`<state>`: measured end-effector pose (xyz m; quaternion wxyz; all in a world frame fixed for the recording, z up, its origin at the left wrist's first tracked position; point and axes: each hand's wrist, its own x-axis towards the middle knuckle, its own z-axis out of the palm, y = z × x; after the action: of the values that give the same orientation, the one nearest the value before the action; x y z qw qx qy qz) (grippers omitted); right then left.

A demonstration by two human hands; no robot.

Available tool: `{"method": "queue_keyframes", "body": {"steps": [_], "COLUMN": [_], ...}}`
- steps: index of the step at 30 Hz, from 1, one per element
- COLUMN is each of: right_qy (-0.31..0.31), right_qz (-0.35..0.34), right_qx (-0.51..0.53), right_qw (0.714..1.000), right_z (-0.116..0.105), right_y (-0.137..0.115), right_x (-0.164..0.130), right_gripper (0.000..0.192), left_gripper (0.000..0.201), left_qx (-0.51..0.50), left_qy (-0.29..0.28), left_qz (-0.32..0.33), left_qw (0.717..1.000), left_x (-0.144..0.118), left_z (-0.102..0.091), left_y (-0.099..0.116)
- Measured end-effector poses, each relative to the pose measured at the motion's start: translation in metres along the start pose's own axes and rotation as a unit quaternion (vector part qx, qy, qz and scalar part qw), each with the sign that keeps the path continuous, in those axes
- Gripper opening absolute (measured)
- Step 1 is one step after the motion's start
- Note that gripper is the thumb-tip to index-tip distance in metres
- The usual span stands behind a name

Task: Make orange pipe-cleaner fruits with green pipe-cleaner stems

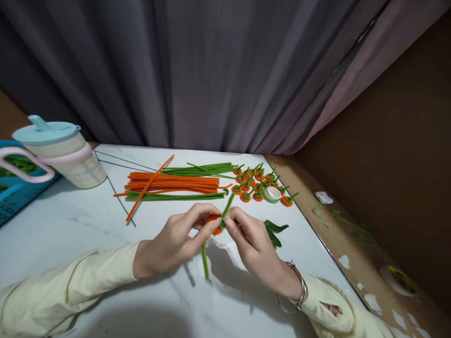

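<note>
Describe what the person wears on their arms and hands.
Both arms are in long pale yellow sleeves that end at the wrists. The left hand is bare, with no ring or glove visible. The right hand is bare too, and a thin silver bangle circles its wrist just ahead of the cuff. The fingers show no markings.

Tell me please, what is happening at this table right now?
A person in pale yellow sleeves holds a green pipe cleaner with both hands. The left hand and right hand pinch a small orange piece wound around it. Behind them on the white table lie orange pipe cleaners and green ones, a pile of finished little orange pieces with green stems, and a roll of tape. A lidded cup stands at the left.
</note>
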<state>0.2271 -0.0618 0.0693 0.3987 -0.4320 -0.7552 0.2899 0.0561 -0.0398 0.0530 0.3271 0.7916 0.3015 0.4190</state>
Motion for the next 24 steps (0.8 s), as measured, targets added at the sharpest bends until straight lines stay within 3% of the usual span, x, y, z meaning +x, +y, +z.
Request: {"method": "queue_keyframes", "body": {"steps": [3,6,9,13,17,24], "right_qy": [0.034,0.052,0.037,0.017,-0.015,-0.012], "right_qz": [-0.030,-0.060,-0.062,-0.080,-0.111,-0.211], "right_qx": [-0.002,-0.025,-0.056,-0.119,-0.155,-0.310], "right_qw": [0.999,0.996,0.996,0.990,0.982,0.927], "right_z": [0.005,0.006,0.000,-0.011,-0.011,-0.006], "right_y": [0.002,0.002,0.002,0.008,0.017,0.020], "right_x": [-0.001,0.000,0.005,0.013,0.014,0.010], "right_gripper": [0.022,0.022,0.022,0.023,0.021,0.020], "left_gripper": [0.011,0.016,0.025,0.032,0.029,0.026], "left_qx": [-0.113,-0.189,-0.261,-0.350,-0.391,-0.450], "left_qy": [-0.016,-0.017,-0.036,-0.106,-0.128,-0.158], "left_qz": [-0.102,-0.156,-0.204,-0.264,-0.298,-0.352], "left_qw": [0.988,0.969,0.943,0.893,0.861,0.805], "left_x": [0.001,0.003,0.010,0.020,0.022,0.018], "left_z": [0.001,0.002,-0.001,-0.005,-0.005,-0.007], "left_y": [0.004,0.005,0.003,-0.001,-0.003,-0.008]}}
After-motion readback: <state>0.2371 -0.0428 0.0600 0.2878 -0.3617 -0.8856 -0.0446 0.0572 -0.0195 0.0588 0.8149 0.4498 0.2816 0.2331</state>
